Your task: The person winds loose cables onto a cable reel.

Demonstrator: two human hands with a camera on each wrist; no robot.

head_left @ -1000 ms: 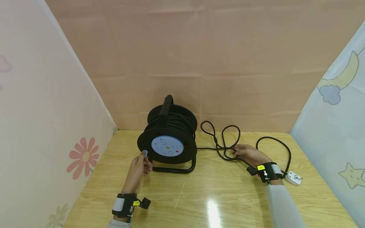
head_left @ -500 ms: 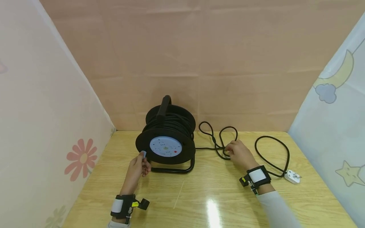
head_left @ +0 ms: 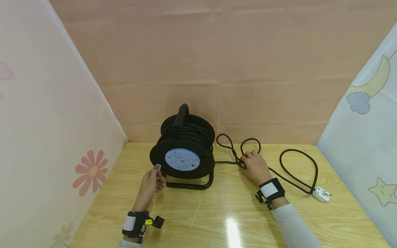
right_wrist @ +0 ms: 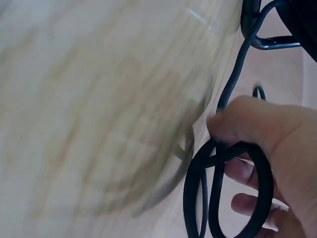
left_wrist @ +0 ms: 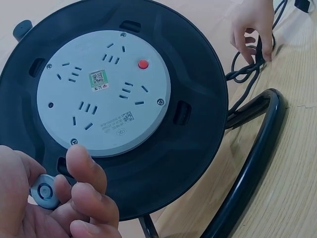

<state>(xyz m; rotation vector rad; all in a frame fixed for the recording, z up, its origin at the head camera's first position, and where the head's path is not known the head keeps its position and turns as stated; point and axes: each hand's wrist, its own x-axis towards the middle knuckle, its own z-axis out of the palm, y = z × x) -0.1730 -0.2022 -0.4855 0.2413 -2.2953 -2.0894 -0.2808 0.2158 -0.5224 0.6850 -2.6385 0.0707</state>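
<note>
A black cable reel (head_left: 203,163) stands left of centre on its tubular frame, its pale round socket panel (left_wrist: 114,94) facing front with a red button on it. My left hand (head_left: 151,182) pinches the small grey crank knob (left_wrist: 44,193) at the lower left of the reel's rim, other fingers loosely bent. My right hand (head_left: 255,168) is over the tangled loops of black cable (right_wrist: 268,183), back of the hand upward. In the right wrist view, its thumb and fingers lie on either side of the cable and pinch it; part of the loop is hidden under the hand.
The cable's far end runs right in a wide loop to a white plug (head_left: 322,194). Everything lies on a wood-grain table (head_left: 217,213). A brown backdrop (head_left: 257,86) rises behind, with patterned sheets at both sides.
My right hand has moved left along the cable toward the reel and turned its back upward. The small loops have shifted slightly. My left hand has stayed on the crank knob.
</note>
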